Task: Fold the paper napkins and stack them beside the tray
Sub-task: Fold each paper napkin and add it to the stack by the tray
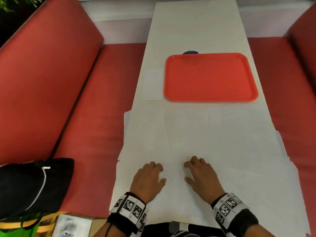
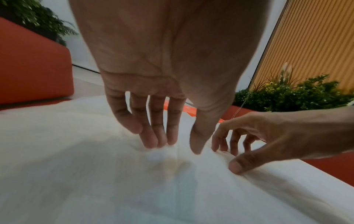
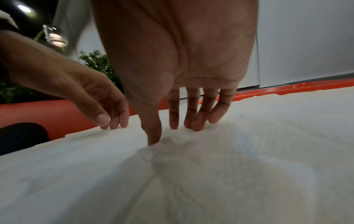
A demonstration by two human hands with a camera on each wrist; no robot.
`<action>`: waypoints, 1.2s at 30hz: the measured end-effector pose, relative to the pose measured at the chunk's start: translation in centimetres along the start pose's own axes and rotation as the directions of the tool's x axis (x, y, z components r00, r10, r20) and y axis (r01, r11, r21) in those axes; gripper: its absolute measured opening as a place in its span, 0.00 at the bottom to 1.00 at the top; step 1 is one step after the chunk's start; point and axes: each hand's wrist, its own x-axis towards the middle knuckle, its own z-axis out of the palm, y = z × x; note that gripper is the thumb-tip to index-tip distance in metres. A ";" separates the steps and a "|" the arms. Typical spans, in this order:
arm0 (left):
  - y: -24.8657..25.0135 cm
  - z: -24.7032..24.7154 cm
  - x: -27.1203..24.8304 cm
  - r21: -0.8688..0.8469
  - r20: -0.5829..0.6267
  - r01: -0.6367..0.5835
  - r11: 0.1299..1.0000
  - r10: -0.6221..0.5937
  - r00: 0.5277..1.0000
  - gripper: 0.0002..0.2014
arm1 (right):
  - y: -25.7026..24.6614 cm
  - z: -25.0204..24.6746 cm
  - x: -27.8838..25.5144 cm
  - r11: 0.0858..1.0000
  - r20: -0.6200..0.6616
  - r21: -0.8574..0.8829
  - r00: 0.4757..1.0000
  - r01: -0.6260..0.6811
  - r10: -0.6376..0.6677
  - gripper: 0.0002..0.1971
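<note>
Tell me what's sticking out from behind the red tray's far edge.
A small dark blue, rounded object with a green mark peeks over the far rim of the red tray. Only its top sliver shows; the tray hides the rest, so I cannot tell what it is.

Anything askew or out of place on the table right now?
Nothing damaged or spilled. The unfolded napkins overlap unevenly and overhang the table's side edges. A small dark object peeks from behind the tray; too hidden to identify.

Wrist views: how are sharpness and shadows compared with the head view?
Left wrist view: left hand looms large, fingertips motion-blurred, a soft shadow on the white paper napkins. Right wrist view: right hand equally smeared, with distortion. Head view: sharper, though white-on-white napkin edges beside the red plastic tray barely show.
</note>
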 end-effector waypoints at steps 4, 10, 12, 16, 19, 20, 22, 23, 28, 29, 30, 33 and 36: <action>-0.7 -0.8 0.6 -0.041 -0.050 -0.014 0.999 0.011 0.999 0.14 | -0.5 -0.1 0.1 1.000 0.004 0.005 1.000 -0.021 0.021 0.19; -3.6 -3.7 3.4 -0.148 -0.300 0.158 0.976 -0.196 0.933 0.07 | -1.4 -1.6 3.3 0.982 -0.268 0.153 0.952 -0.107 0.146 0.13; -3.9 -3.9 4.3 -0.160 -0.267 0.221 0.962 -0.257 0.929 0.12 | -1.8 -1.4 4.7 0.957 -0.266 0.209 0.931 -0.199 0.251 0.18; -3.2 -3.2 5.6 -0.105 -0.174 0.325 0.940 -0.339 0.924 0.22 | -1.3 -1.3 7.0 0.877 -0.118 0.231 0.883 -0.421 0.455 0.31; -2.7 -2.8 6.2 -0.110 -0.144 0.382 0.918 -0.395 0.907 0.24 | -0.7 -1.3 7.6 0.864 -0.086 0.200 0.870 -0.462 0.485 0.33; -2.6 -2.8 6.3 -0.133 -0.139 0.396 0.908 -0.413 0.900 0.24 | -0.5 -1.3 7.8 0.864 -0.073 0.205 0.873 -0.460 0.482 0.33; -2.4 -2.8 6.5 -0.209 -0.135 0.407 0.889 -0.439 0.888 0.23 | 0.0 -1.3 8.1 0.855 -0.045 0.265 0.880 -0.446 0.473 0.35; -2.3 -2.8 6.5 -0.248 -0.137 0.409 0.878 -0.450 0.882 0.22 | 0.2 -1.3 8.2 0.852 -0.037 0.283 0.883 -0.440 0.468 0.35; -2.3 -3.2 6.8 -0.439 -0.114 0.431 0.788 -0.525 0.844 0.17 | 0.5 -1.8 8.5 0.895 -0.043 0.176 0.906 -0.409 0.422 0.34; -2.3 -3.4 6.9 -0.483 -0.109 0.422 0.767 -0.531 0.840 0.15 | 0.6 -1.9 8.5 0.896 -0.036 0.174 0.907 -0.407 0.419 0.34; -2.2 -3.6 6.9 -0.515 -0.106 0.409 0.753 -0.530 0.841 0.13 | 0.7 -1.8 8.5 0.898 -0.027 0.172 0.909 -0.406 0.416 0.34; -1.9 -4.6 6.7 -0.511 -0.161 0.349 0.786 -0.486 0.859 0.06 | 0.8 -2.0 8.6 0.895 0.004 0.170 0.909 -0.411 0.417 0.35; -1.5 -5.3 6.7 -0.503 -0.229 0.300 0.811 -0.460 0.858 0.08 | 0.8 -2.1 8.7 0.897 0.024 0.152 0.909 -0.416 0.417 0.35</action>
